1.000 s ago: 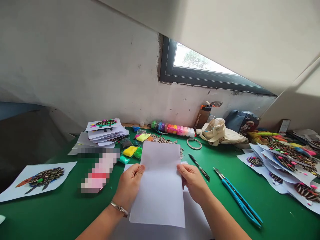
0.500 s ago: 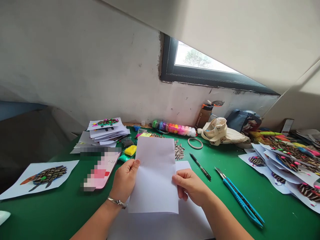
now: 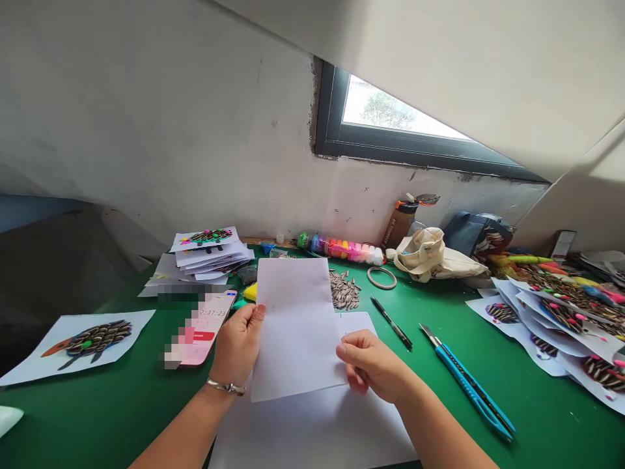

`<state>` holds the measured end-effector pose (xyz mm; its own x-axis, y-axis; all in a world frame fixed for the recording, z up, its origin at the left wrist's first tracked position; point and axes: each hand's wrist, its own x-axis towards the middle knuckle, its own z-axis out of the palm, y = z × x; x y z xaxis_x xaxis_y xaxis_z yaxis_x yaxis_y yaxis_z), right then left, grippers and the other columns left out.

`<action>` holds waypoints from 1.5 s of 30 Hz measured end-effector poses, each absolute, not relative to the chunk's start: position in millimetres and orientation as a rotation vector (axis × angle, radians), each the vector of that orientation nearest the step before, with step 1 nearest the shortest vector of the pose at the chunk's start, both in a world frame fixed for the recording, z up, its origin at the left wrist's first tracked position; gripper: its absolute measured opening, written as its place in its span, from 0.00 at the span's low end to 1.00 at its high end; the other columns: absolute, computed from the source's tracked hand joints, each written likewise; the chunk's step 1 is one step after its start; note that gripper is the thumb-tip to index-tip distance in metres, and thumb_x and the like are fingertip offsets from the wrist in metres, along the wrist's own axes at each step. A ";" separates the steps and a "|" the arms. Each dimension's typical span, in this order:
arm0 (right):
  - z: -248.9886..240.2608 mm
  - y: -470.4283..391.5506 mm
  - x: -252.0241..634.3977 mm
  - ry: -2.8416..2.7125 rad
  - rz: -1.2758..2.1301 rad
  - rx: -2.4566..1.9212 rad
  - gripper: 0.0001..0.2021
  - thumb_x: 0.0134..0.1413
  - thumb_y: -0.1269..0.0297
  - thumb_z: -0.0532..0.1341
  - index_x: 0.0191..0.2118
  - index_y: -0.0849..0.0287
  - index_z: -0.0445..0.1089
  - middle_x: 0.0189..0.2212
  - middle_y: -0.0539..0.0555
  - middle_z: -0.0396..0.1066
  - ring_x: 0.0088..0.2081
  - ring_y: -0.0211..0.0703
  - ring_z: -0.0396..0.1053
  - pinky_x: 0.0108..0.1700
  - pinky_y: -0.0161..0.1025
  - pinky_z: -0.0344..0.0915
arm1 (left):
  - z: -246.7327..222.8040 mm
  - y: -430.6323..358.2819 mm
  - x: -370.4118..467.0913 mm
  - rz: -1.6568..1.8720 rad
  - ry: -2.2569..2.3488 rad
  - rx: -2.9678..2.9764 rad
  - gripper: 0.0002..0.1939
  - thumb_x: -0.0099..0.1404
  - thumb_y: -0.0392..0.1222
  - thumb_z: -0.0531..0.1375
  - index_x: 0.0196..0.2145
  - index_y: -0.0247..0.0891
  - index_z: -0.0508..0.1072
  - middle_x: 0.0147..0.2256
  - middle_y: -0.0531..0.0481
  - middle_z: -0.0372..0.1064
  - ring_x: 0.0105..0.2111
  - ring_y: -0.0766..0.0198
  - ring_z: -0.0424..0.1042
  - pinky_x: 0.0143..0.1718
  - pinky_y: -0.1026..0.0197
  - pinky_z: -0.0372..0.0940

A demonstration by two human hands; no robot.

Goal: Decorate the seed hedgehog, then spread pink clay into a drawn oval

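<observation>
Paper (image 3: 295,326) points up mid-frame, long axis nearly vertical. Left hand (image 3: 238,345) has fingers clamped on it; whether right hand (image 3: 374,365) grips it, I cannot tell.

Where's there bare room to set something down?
Smooth green tabletop lies bare between the long blue plastic knife and the fanned white paper stack, and below the pink rectangular phone, beside the left forearm. It's crowded behind the held white rectangular paper: striped seeds, yellow packet.
</observation>
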<state>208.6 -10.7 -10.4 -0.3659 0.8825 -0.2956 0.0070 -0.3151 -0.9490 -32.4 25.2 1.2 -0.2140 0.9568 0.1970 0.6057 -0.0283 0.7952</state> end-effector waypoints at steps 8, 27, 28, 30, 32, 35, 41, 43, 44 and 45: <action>-10.9 -13.4 214.4 -1.410 1.802 -1.101 0.19 0.46 0.49 0.63 0.20 0.62 0.68 0.09 0.45 0.60 0.11 0.28 0.52 0.15 0.29 0.44 | 4.5 26.5 -37.1 1.149 1.866 1.637 0.21 0.63 0.57 0.48 0.20 0.41 0.59 0.16 0.57 0.50 0.20 0.66 0.53 0.21 0.65 0.49; -16.5 -7.2 207.8 -1.015 1.870 -0.978 0.17 0.47 0.53 0.66 0.36 0.64 0.74 0.27 0.56 0.73 0.28 0.42 0.70 0.35 0.39 0.65 | -2.5 18.5 -17.8 1.034 1.591 1.659 0.22 0.62 0.59 0.49 0.20 0.40 0.58 0.19 0.58 0.46 0.21 0.67 0.49 0.22 0.64 0.47; -17.7 -5.7 209.3 -0.988 1.842 -0.989 0.17 0.47 0.54 0.66 0.36 0.64 0.74 0.27 0.56 0.73 0.28 0.41 0.70 0.35 0.39 0.65 | -3.0 17.7 -16.3 1.021 1.578 1.665 0.22 0.62 0.58 0.49 0.20 0.40 0.58 0.19 0.58 0.46 0.21 0.67 0.49 0.22 0.64 0.47; -19.3 -2.4 212.9 -0.937 1.779 -1.012 0.15 0.46 0.55 0.67 0.33 0.63 0.74 0.26 0.55 0.72 0.27 0.40 0.68 0.33 0.38 0.65 | -2.7 16.0 -14.1 0.995 1.548 1.684 0.21 0.62 0.58 0.49 0.20 0.40 0.58 0.19 0.58 0.47 0.21 0.67 0.49 0.22 0.64 0.47; -20.2 0.6 216.4 -0.880 1.697 -1.047 0.14 0.45 0.55 0.67 0.30 0.63 0.72 0.23 0.52 0.70 0.24 0.37 0.65 0.29 0.34 0.62 | -1.6 14.3 -12.3 0.969 1.521 1.699 0.22 0.63 0.58 0.49 0.20 0.40 0.57 0.19 0.58 0.47 0.22 0.67 0.50 0.22 0.64 0.46; -20.9 4.2 220.5 -0.824 1.581 -1.105 0.15 0.44 0.54 0.68 0.26 0.62 0.69 0.20 0.48 0.66 0.20 0.32 0.59 0.23 0.30 0.54 | -0.3 11.5 -9.1 0.943 1.476 1.704 0.22 0.63 0.57 0.48 0.20 0.40 0.55 0.19 0.58 0.47 0.22 0.67 0.49 0.23 0.64 0.46; -24.4 9.0 228.4 -0.813 1.402 -1.152 0.18 0.43 0.53 0.68 0.21 0.61 0.64 0.15 0.45 0.57 0.18 0.29 0.50 0.21 0.30 0.46 | -3.7 6.6 -3.2 0.926 1.391 1.764 0.21 0.64 0.55 0.48 0.20 0.40 0.52 0.20 0.58 0.48 0.22 0.67 0.50 0.24 0.64 0.47; -24.5 10.1 230.7 -0.814 1.338 -1.158 0.18 0.44 0.52 0.67 0.20 0.61 0.64 0.15 0.44 0.55 0.18 0.29 0.48 0.21 0.30 0.45 | -5.2 6.4 -2.9 0.927 1.385 1.771 0.21 0.65 0.54 0.48 0.20 0.40 0.51 0.20 0.58 0.47 0.23 0.67 0.49 0.24 0.64 0.47; -23.9 10.6 231.7 -0.803 1.326 -1.161 0.18 0.43 0.52 0.67 0.20 0.61 0.64 0.15 0.44 0.56 0.18 0.29 0.49 0.21 0.30 0.46 | -5.7 6.6 -3.2 0.926 1.383 1.769 0.21 0.65 0.55 0.48 0.20 0.40 0.52 0.20 0.58 0.47 0.23 0.67 0.49 0.24 0.64 0.47; -22.9 11.0 232.6 -0.788 1.333 -1.162 0.18 0.43 0.52 0.68 0.20 0.61 0.65 0.15 0.44 0.57 0.18 0.30 0.50 0.21 0.30 0.47 | -6.1 7.1 -3.9 0.919 1.382 1.765 0.21 0.65 0.55 0.48 0.20 0.40 0.52 0.20 0.58 0.47 0.23 0.67 0.49 0.24 0.64 0.47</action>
